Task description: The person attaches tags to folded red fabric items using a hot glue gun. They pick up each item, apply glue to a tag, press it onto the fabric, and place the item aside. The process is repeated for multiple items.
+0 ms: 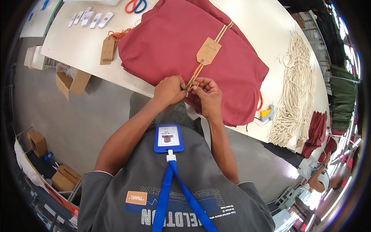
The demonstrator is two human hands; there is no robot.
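A folded maroon fabric item (pixel 162 42) lies on the white table, a gold-toned zipper (pixel 223 34) running across it. A brown cardboard hang tag (pixel 209 50) rests on the zipper, and its orange cord (pixel 198 69) runs down to my fingers. At the fabric's near edge, my left hand (pixel 169 91) is closed, pinching the zipper's end. My right hand (pixel 208 94) is closed beside it, thumb and forefinger pinching the orange cord near the zipper's end. The fingertips partly hide how the cord is looped there.
On the white table (pixel 83 50) lie a stack of brown tags (pixel 108 51), several white labels (pixel 87 17), scissors with red and blue handles (pixel 135 5), a grey-and-yellow tagging gun (pixel 266 112) and a bundle of cream cords (pixel 295 89). Another person (pixel 319 174) is at the right.
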